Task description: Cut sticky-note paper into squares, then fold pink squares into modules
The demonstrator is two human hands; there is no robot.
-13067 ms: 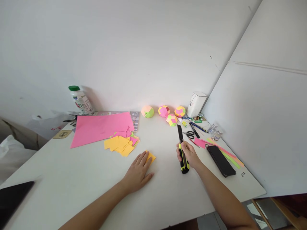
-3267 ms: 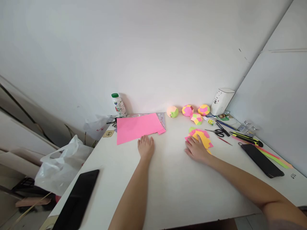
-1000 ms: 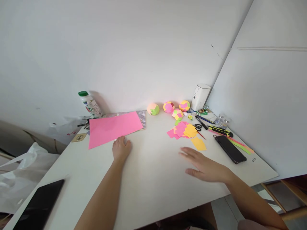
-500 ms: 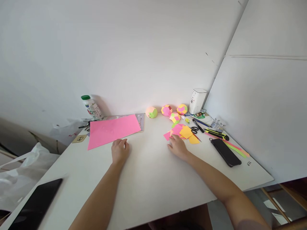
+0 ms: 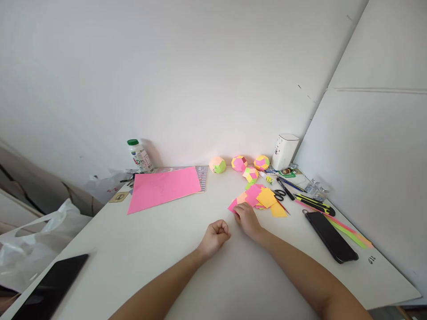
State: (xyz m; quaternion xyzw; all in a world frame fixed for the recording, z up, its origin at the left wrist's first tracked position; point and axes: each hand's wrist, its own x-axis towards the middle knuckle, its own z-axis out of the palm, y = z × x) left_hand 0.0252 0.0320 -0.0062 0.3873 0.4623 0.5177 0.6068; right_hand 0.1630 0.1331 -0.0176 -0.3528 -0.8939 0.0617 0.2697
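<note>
My left hand is loosely curled above the white table, fingers closed, with nothing visible in it. Just to its right, my right hand has its fingers bent down at the edge of a pink paper piece, thumb and fingertips together on it. That piece lies at the near left of a loose pile of cut paper, with a peach piece, larger pink pieces and yellow-orange squares. Black-handled scissors touch the pile's right side.
Several paper balls stand along the wall. A pink sheet and a green-capped bottle are at left. Box cutters, a black phone and paper strips lie right. A black tablet lies at the near left edge.
My left hand has moved right and nearer, away from the pink sheet, to beside my right hand. My right fingers have drawn together on the pink piece. The camera view has shifted slightly.
</note>
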